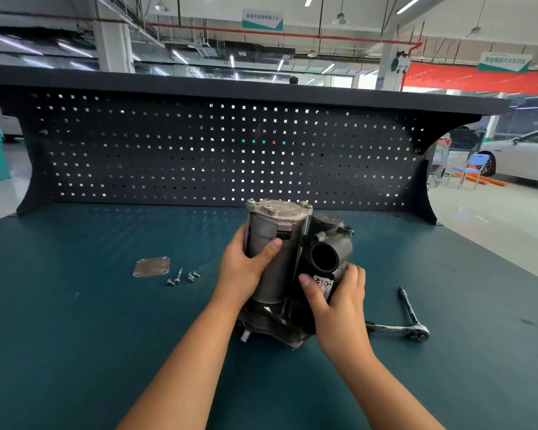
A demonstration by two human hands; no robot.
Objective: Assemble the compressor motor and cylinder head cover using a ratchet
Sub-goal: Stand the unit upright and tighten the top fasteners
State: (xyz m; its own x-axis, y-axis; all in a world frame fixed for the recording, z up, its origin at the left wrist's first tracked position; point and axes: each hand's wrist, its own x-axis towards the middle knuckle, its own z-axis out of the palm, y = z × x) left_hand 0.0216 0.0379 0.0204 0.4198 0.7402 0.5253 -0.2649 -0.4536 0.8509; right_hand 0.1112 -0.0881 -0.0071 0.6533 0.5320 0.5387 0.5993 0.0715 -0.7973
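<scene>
The compressor [292,274] stands on end between the two hands, its base on the bench. The left hand [247,270] wraps round the silver motor can [269,243], thumb laid across the front and fingers gone behind it. The right hand [336,301] grips the dark housing beside the can. Its thumb rests on a white label [325,285] that carries a three-pointed star in a ring and a bold A (the finer print is too small to read). Just above that thumb a round black port [323,257] opens toward the camera.

Well to the left of the left hand lies the flat, square cylinder head cover [151,266], with a small cluster of bolts [184,277] between it and the hand. Just to the right of the right wrist the ratchet [419,334] lies flat.

Everything sits on a teal bench mat [75,321]. Beyond the hands rises a dark pegboard [184,150] under a shelf. Past it is a workshop hall with strip lights and hanging signs whose characters cannot be read. Far off to the right of the right hand stand a blue chair [471,167] and a white car [528,156].
</scene>
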